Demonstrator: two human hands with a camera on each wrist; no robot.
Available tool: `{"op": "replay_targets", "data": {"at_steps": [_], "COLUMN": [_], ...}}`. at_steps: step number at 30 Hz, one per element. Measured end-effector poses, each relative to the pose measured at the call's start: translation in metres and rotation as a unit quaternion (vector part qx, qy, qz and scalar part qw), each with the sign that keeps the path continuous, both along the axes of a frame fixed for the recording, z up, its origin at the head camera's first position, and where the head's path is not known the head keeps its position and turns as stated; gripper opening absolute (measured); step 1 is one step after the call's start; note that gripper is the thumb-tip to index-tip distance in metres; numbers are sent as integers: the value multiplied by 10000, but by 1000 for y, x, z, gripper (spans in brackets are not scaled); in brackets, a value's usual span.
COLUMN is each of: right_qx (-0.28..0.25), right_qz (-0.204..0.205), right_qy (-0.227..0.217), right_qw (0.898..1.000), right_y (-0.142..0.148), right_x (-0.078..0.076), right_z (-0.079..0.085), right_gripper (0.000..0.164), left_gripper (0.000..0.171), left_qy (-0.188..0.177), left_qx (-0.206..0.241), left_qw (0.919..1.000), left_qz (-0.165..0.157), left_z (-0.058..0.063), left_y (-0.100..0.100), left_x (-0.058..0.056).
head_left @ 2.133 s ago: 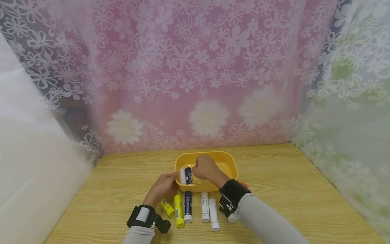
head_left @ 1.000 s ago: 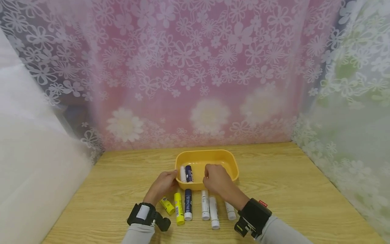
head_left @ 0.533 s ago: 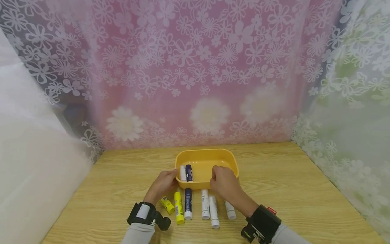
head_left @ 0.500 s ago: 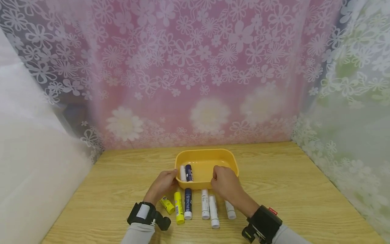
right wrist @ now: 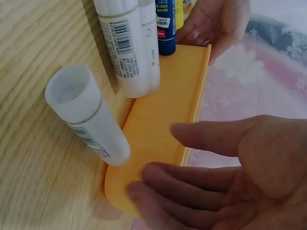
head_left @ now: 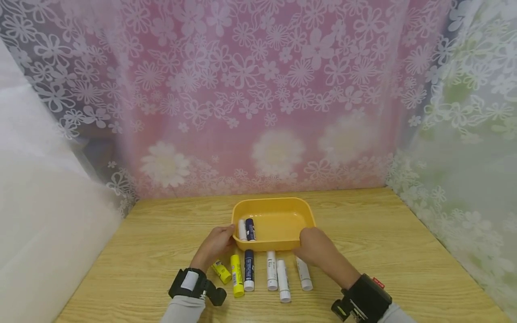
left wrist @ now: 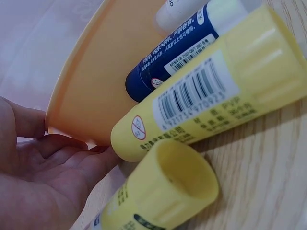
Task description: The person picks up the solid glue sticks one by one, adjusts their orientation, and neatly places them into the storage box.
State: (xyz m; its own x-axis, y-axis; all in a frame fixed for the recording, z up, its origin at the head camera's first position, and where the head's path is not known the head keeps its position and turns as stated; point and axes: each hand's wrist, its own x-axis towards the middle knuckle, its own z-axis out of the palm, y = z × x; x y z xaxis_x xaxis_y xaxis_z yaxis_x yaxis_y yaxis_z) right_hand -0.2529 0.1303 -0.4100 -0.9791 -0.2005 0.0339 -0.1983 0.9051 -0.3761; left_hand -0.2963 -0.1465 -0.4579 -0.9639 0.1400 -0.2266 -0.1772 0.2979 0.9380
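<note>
My left hand pinches the left rim of a yellow plastic tub, thumb over the edge and fingers beneath. My right hand is beside the tub's front right corner; in the right wrist view its fingers are spread from the thumb with nothing between them. Inside the tub, at its left end, lie a white glue stick and a navy glue stick. Another navy glue stick lies in front, left of three white ones, the rightmost white glue stick lying below my right hand.
Two yellow glue sticks, one upright-pointing and one slanted, lie near my left wrist on the wood-grain table. A pink floral curtain hangs behind the table, with pale sheeting at both sides.
My right hand has moved from inside the tub, near the navy glue stick, rightward and back to the front right corner. The left hand keeps its grip on the rim.
</note>
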Motion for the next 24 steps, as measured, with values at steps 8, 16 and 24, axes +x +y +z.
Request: {"op": "replay_targets", "data": {"at_steps": [8, 16, 24], "right_qx": [-19, -152, -323], "right_qz": [-85, -217, -175], "right_qy": [-1069, -1760, -1832], "right_qw": [9942, 9840, 9824], "right_y": [6, 5, 7], "right_x": [4, 4, 1], "right_z": [2, -3, -8], "right_gripper": [32, 26, 24], "left_gripper": [55, 56, 56], "left_qy": [45, 67, 65], "left_qx": [-10, -10, -37], "left_qw": [10000, 10000, 10000], "left_qz": [-19, -21, -17], "left_z": [-1, -2, -2], "left_y": [0, 1, 1], "left_x": [-1, -1, -1]}}
